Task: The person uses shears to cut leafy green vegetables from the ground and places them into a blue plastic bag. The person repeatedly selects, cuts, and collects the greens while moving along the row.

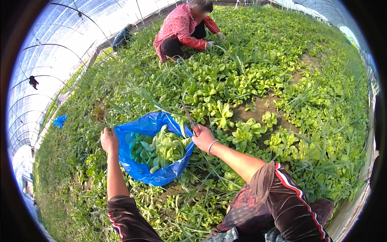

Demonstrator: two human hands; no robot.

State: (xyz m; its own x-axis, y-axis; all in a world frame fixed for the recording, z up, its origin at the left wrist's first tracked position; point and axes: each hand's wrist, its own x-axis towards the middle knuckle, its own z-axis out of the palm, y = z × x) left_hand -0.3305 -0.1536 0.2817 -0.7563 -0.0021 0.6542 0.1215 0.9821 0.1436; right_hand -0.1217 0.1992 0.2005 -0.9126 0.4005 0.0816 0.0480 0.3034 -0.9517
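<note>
A blue plastic bag (157, 178) hangs with its mouth spread wide between my two hands. Loose leafy greens (170, 146) lie inside it, some seen through the thin blue film. My left hand (109, 140) pinches the bag's left rim. At the right rim, my right hand (204, 137) grips the red handle of a knife (188, 115) and is against the bag's edge; the narrow, dark blade points up and away. Whether its fingers also pinch the plastic cannot be told. Long grassy leaves lie just beyond the bag.
Low leafy plants (246, 133) surround me, with bare soil (257, 110) at the right. A person in a red patterned jacket (178, 27) crouches ahead among the plants; another person (122, 37) is farther back left. A blue plastic bag (60, 121) lies at the left, near the greenhouse wall.
</note>
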